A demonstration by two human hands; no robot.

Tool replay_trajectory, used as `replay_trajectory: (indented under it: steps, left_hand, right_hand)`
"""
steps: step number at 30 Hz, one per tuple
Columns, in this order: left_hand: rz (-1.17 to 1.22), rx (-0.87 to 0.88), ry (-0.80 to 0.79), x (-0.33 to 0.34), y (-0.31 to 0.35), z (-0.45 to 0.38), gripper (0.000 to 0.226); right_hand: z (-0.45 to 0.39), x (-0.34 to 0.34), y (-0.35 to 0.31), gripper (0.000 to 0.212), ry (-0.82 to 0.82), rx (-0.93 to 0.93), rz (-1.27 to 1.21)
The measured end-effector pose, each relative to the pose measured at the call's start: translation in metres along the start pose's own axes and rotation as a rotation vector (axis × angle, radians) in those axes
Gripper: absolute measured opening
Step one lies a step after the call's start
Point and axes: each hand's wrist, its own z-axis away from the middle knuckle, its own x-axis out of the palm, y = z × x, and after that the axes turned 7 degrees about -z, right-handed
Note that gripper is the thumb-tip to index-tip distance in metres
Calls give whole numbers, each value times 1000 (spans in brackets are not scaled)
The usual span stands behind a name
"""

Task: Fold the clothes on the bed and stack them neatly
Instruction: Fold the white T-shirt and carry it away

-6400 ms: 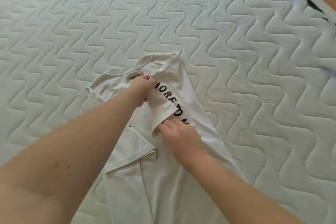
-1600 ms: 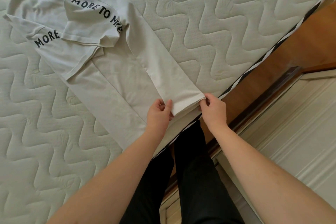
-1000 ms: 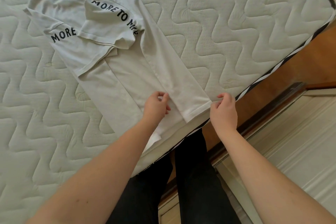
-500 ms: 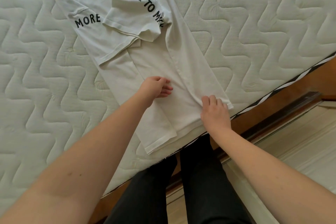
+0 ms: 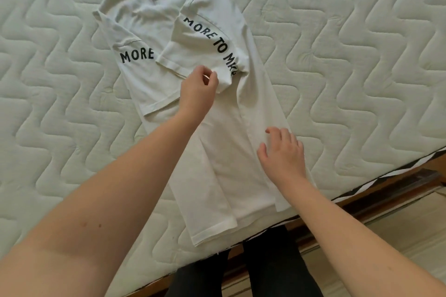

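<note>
Both hands have left the hem at the near edge of the quilted, wavy-stitched white mattress (image 5: 337, 55) and moved up the soft white cotton T-shirt with black "MORE TO" lettering (image 5: 229, 142), which lies as a long narrow strip with both sides folded in, hem at the near edge. The left hand (image 5: 196, 94) pinches the corner of the folded-over sleeve between thumb and fingertips; the right hand (image 5: 281, 152), fingers spread and relaxed, rests on the body panel. The lengthwise folds look done, so the crosswise fold probably comes next.
</note>
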Motion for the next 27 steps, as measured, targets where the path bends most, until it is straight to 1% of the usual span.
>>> replay_trajectory:
  steps: [1,2,5,6,8,10,11,13,14,15,17,18,20,22,24,25,27]
  left_hand:
    - [-20,8,37,-3,3,-14,14]
    - [-58,0,70,-5,5,-29,21]
    - [-357,-96,174,-16,5,-79,58]
    - [-442,-129,175,-22,4,-95,66]
    - [-572,-177,111,-33,0,-126,72]
    - [-660,-228,31,-42,-2,-148,68]
    - [-685,-230,8,-45,-2,-155,60]
    - [-676,-152,-15,-51,-2,-165,40]
    - [-616,-98,-25,-54,-2,-167,32]
    - [-523,-55,-35,-59,-3,-168,27]
    - [-365,-10,-23,-71,-5,-168,26]
    - [-336,13,4,-78,-6,-169,27]
    - [-329,65,67,-94,-10,-172,26]
    - [-300,69,97,-110,-14,-180,22]
    - [-350,62,104,-118,-20,-186,23]
    - [-397,55,90,-119,-23,-190,24]
    - [-485,22,-8,-118,-29,-196,25]
  right_hand:
    - [-17,-2,-7,38,-6,-10,-26]
    - [-33,-5,-14,38,-5,-27,-49]
    - [-73,-9,-37,41,47,-157,-75]
    - [-85,-9,-44,45,62,-216,-64]
    - [-105,-6,-60,53,90,-321,-24]
    - [-120,0,-75,58,62,-360,41]
    - [-127,4,-81,59,21,-355,83]
    - [-139,10,-87,56,-15,-330,142]
    - [-144,10,-89,50,6,-332,145]
    - [-147,8,-91,40,62,-343,120]
    - [-152,4,-97,22,204,-348,-15]
    - [-154,2,-101,17,259,-350,-86]
    - [-156,0,-117,16,296,-369,-167]
    - [-158,1,-138,19,274,-386,-218]
    - [-157,4,-151,23,216,-360,-225]
    - [-158,7,-155,24,179,-346,-214]
    - [-162,15,-156,27,90,-324,-200]
